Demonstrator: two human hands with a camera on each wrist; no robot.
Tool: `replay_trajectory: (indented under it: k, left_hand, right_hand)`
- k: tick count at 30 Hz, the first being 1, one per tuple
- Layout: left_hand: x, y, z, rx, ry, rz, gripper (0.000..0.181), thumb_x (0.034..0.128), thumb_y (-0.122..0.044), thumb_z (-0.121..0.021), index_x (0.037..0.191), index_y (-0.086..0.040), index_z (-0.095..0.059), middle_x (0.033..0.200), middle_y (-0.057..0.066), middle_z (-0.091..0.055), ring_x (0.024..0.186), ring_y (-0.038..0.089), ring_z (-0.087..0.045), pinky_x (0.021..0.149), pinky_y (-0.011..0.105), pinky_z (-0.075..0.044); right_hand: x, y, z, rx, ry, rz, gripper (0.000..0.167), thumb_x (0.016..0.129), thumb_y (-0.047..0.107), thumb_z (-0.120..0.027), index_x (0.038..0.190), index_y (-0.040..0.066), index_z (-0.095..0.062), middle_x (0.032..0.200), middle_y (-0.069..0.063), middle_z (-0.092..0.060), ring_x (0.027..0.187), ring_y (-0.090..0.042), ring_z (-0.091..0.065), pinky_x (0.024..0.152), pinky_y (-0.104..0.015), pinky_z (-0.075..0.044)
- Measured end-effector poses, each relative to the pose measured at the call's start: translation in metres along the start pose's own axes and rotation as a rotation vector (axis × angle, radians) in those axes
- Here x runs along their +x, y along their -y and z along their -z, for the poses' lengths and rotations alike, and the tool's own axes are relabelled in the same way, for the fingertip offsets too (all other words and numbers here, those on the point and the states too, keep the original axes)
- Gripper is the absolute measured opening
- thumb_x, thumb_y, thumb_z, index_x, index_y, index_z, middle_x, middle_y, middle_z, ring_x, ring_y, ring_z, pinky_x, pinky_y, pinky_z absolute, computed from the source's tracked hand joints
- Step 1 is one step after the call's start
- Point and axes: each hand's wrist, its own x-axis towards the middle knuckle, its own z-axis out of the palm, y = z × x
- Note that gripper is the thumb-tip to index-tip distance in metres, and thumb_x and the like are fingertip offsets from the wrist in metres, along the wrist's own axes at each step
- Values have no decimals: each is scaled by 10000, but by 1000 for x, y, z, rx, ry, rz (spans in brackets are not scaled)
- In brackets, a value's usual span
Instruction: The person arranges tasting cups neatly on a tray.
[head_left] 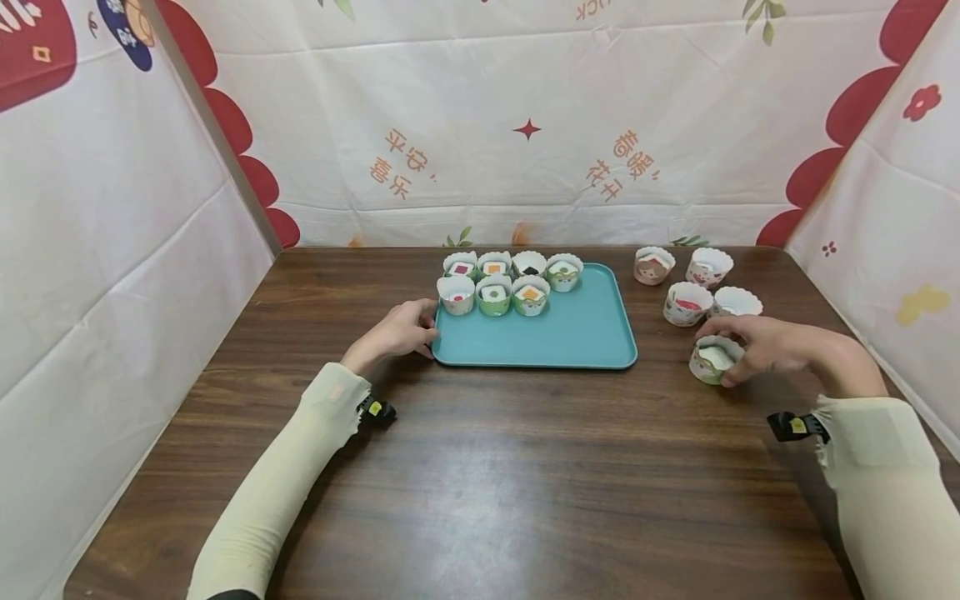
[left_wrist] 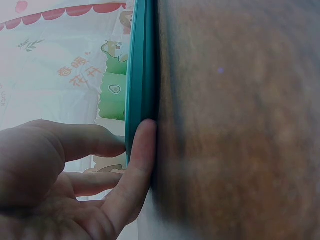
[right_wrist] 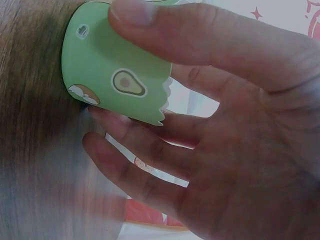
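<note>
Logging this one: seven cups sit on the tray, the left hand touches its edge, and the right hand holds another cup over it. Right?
Not quite: the head view shows the cup in the right hand to the right of the tray, not over it.

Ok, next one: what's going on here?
A person sits or stands at a wooden table with both hands busy. The right hand grips a green avocado-print cup to the right of a blue tray, while the left hand holds that tray's left edge. Seven cups already stand on the tray in two rows. Four other cups stand on the table to its right, behind the gripped one.
</note>
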Motion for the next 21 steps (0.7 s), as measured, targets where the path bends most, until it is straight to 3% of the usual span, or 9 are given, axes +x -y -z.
replay_trajectory:
  k: [10, 15, 21]
  left_hand:
    - [2, 1, 1, 3, -8, 1, 628, 1018, -55, -559, 1591, 21, -314, 1221, 241, -592, 862, 244, -713, 726, 311, -669]
    - [2, 1, 0, 5, -6, -2, 628, 1015, -54, -561, 1589, 23, -318, 1211, 239, -590, 851, 241, -712, 722, 309, -668]
    - [2, 2, 0, 7, -7, -2, 631, 1006, -49, -566, 1585, 23, -327, 1181, 228, -592, 839, 243, -707, 705, 306, -668]
  right_hand:
    - [1, -3, 3, -51, -22, -17, 575, 788, 126, -870, 1298, 65, -612, 1215, -146, -614, 1085, -308, -557, 846, -355, -508]
    - [-1, -3, 4, -74, -77, 2, 569, 786, 123, -869, 1293, 60, -619, 1195, -136, -626, 1075, -303, -563, 842, -372, -512]
    - [-2, -1, 2, -49, -110, 25, 562, 806, 120, -853, 1300, 62, -590, 1218, -133, -609, 1089, -283, -527, 812, -300, -480]
